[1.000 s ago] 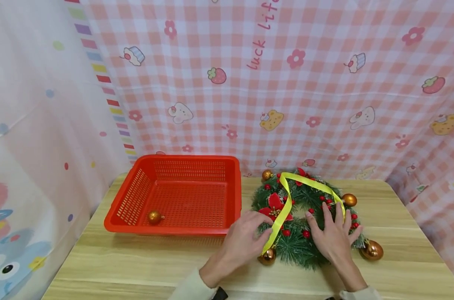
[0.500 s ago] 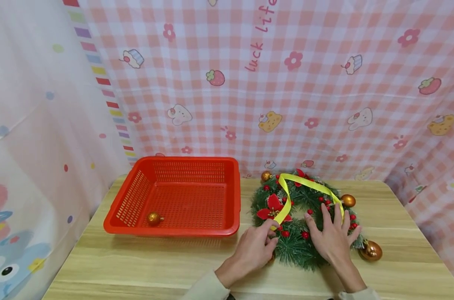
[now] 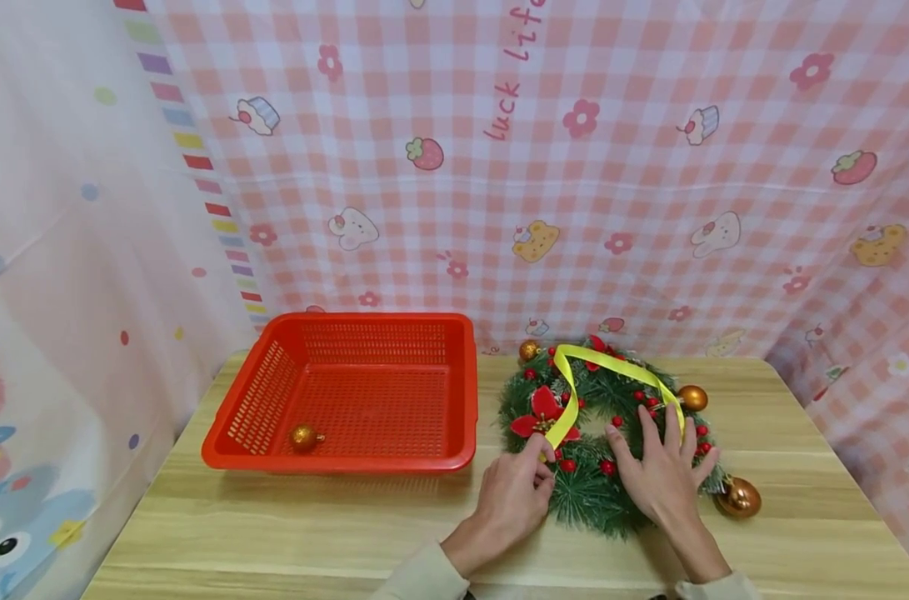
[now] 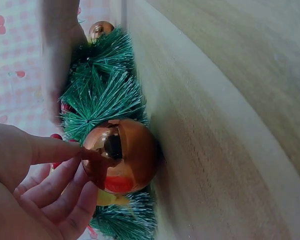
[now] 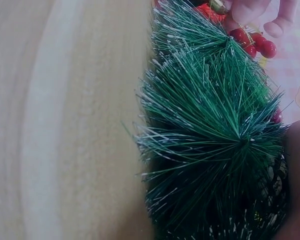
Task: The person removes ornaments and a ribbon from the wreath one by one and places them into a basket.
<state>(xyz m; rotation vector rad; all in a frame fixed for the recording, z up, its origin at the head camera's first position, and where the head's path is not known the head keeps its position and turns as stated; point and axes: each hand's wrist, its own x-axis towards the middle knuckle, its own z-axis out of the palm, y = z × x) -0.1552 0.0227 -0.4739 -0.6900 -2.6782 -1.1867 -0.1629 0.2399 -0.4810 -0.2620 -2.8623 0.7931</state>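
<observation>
A green Christmas wreath [image 3: 580,492] lies on the table, trimmed with red berries, a red poinsettia [image 3: 546,412] and gold baubles. A yellow ribbon [image 3: 617,363] loops over its top. At the lower left of the wreath, my left hand [image 3: 516,493] has its thumb and fingers drawn together at a shiny copper bauble [image 4: 122,155]. The head view hides this bauble behind the hand; the ribbon's left end runs down to the fingertips. My right hand [image 3: 660,482] rests on the wreath's right side with fingers spread, over the ribbon's other end.
A red plastic basket [image 3: 465,392] stands left of the wreath, with one glittery gold bauble [image 3: 302,437] inside. More baubles edge the wreath: a copper one [image 3: 741,497], an orange-gold one [image 3: 692,397] and a glittery one [image 3: 529,351]. A checked curtain [image 3: 424,217] hangs behind.
My left hand has moved slightly right and in closer to the wreath, covering the lower-left bauble and the ribbon's end. The right hand stays put on the wreath.
</observation>
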